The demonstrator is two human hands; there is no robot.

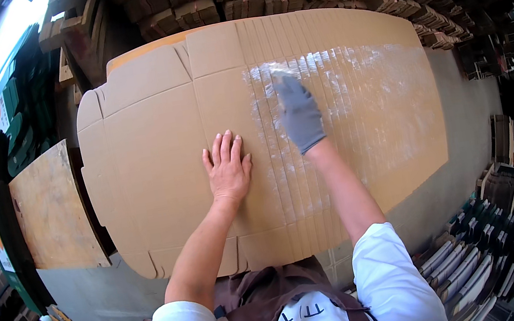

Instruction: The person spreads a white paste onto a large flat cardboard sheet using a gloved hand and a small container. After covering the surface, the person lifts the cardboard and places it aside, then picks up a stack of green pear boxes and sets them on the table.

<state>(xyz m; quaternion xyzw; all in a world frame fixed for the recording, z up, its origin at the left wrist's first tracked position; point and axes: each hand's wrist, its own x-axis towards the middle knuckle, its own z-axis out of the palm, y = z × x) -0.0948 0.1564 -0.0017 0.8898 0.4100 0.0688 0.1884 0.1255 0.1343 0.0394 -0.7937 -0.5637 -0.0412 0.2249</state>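
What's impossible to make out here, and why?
Head view: what, if anything, the gloved right hand holds; blur and the hand itself hide it.
Head view: what lies beneath the cardboard sheet; the sheet covers most.
Head view: how far the brown stacks extend; the upper edge cuts them.

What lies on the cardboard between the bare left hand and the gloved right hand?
In the head view, no separate object: just creased cardboard, with whitish, shiny smears nearer the right hand.

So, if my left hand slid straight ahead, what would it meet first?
Your left hand would likely cross a crease in the cardboard first; how far beyond the stacks lie is unclear.
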